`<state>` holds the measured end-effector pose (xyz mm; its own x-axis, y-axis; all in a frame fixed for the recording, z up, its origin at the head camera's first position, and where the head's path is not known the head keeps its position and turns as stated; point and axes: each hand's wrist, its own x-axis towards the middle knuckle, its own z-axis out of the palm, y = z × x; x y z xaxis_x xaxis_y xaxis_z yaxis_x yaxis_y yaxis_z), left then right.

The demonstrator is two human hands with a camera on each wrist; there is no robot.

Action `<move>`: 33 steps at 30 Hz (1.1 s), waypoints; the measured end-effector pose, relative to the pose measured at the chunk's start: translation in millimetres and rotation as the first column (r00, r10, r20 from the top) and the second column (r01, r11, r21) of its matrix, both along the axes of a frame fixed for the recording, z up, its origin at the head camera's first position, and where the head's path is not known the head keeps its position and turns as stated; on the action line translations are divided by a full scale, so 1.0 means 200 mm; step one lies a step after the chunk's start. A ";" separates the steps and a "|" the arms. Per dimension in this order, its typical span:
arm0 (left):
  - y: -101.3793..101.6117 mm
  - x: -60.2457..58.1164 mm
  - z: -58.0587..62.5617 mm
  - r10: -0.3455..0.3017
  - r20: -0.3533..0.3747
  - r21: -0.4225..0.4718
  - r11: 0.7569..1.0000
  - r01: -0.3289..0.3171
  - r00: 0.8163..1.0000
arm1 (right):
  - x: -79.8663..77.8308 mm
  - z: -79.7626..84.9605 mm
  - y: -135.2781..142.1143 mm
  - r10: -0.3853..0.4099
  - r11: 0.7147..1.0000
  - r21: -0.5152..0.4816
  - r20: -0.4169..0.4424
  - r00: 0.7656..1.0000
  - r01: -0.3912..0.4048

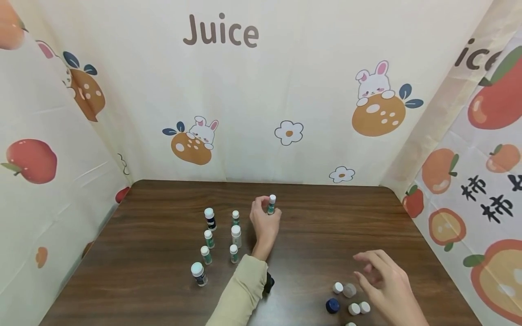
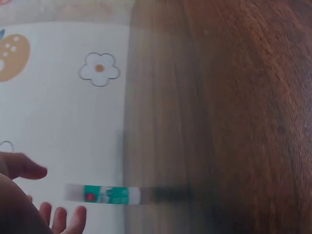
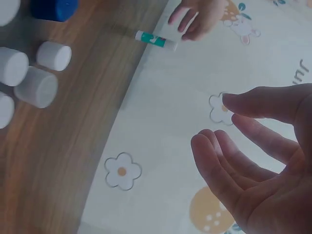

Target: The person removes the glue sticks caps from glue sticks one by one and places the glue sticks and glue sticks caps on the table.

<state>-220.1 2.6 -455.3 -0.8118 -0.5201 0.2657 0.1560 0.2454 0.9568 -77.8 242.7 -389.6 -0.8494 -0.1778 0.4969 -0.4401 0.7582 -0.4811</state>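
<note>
My left hand [image 1: 265, 221] is stretched toward the back of the table, beside a small bottle [image 1: 271, 206] with a white cap and green label. In the left wrist view, thumb and fingers are spread apart, with a gap between them and the bottle [image 2: 112, 194]. The bottle stands upright near the table's back edge. My right hand [image 1: 387, 285] hovers over the right side of the table, fingers loosely bent and nothing between them. Loose caps lie just left of it: several white ones [image 1: 354, 309], a translucent one [image 1: 349, 290] and a dark blue one [image 1: 332, 305].
Left of my left arm, several bottles stand in two rough columns, among them a white-capped dark-label bottle [image 1: 198, 274], a clear bottle [image 1: 236, 236] and a small green-label bottle [image 1: 234, 253]. A printed curtain [image 1: 244, 90] hangs behind the wooden table [image 1: 155, 235].
</note>
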 end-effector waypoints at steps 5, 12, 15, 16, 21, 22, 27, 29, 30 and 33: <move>0.03 -0.05 -0.05 0.028 0.000 0.045 0.999 -0.028 1.000 | -0.05 0.02 -0.04 0.047 0.999 -0.007 -0.040 0.998 -0.047; 0.06 -0.11 -0.11 0.034 0.092 0.114 0.992 -0.045 0.995 | -0.12 0.02 -0.09 0.106 0.994 -0.027 -0.055 0.993 -0.107; 0.07 -0.14 -0.13 0.061 0.113 0.086 0.994 -0.071 0.992 | -0.14 0.03 -0.12 0.121 0.992 -0.033 -0.061 0.991 -0.123; 0.07 -0.16 -0.13 0.072 0.116 0.072 0.994 -0.080 0.991 | -0.15 0.04 -0.12 0.122 0.992 -0.034 -0.063 0.991 -0.124; 0.07 -0.19 -0.15 0.090 0.174 0.047 0.994 -0.099 0.981 | -0.17 0.07 -0.17 0.119 0.992 -0.034 -0.048 0.992 -0.121; 0.06 -0.19 -0.15 0.094 0.184 0.039 0.994 -0.102 0.978 | -0.17 0.07 -0.17 0.125 0.991 -0.035 -0.051 0.991 -0.127; 0.05 -0.19 -0.16 0.095 0.206 0.003 0.995 -0.098 0.974 | -0.20 0.07 -0.19 0.144 0.988 -0.052 -0.069 0.987 -0.148; 0.05 -0.19 -0.16 0.092 0.200 -0.014 0.996 -0.091 0.975 | -0.21 0.07 -0.19 0.146 0.987 -0.059 -0.076 0.986 -0.151; 0.05 -0.19 -0.16 0.090 0.195 -0.020 0.996 -0.088 0.977 | -0.21 0.07 -0.20 0.144 0.987 -0.063 -0.075 0.987 -0.149; 0.06 -0.18 -0.14 0.075 0.183 -0.031 0.997 -0.070 0.980 | -0.23 0.08 -0.20 0.130 0.988 -0.067 -0.079 0.988 -0.136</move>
